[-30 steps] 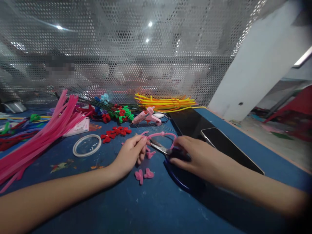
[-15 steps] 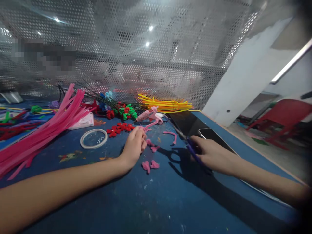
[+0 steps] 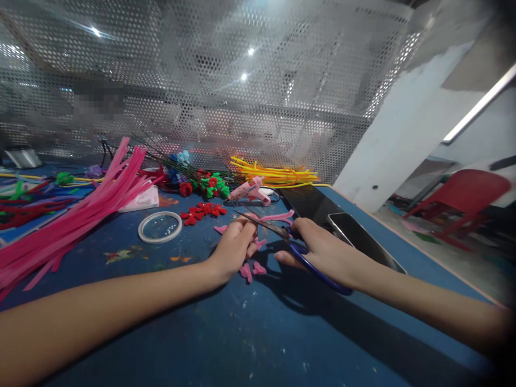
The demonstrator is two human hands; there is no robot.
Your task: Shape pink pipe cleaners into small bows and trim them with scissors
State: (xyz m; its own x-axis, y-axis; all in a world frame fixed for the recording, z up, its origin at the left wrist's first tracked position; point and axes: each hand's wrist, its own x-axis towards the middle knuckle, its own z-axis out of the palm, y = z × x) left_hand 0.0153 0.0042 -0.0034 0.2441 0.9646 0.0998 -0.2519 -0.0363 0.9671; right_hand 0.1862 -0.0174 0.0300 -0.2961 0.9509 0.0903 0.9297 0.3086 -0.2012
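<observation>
My left hand (image 3: 234,244) is closed in a pinch on a pink pipe cleaner (image 3: 278,216), whose free end sticks out to the right. In my right hand (image 3: 326,250) is a pair of scissors (image 3: 312,266) with dark blue-purple handles. Its blades point left, slightly apart, over the fingers of my left hand and across the pipe cleaner. Whether they touch it I cannot tell. Small looped pink pieces (image 3: 246,272) lie on the table just below my left hand. Behind the blades rests a pink glue gun (image 3: 250,189).
A white ring (image 3: 141,232) and red flower pieces (image 3: 197,213) lie left of centre. Long pink pipe cleaners (image 3: 80,215) spread at the left, a yellow bundle (image 3: 278,174) at the back. A phone (image 3: 368,244) lies beyond my right hand. A perforated metal screen (image 3: 181,80) stands behind the blue table (image 3: 209,333).
The scissors have moved left and up to the pipe cleaner by my left hand. My left hand has shifted slightly right and down, and the pipe cleaner now points right.
</observation>
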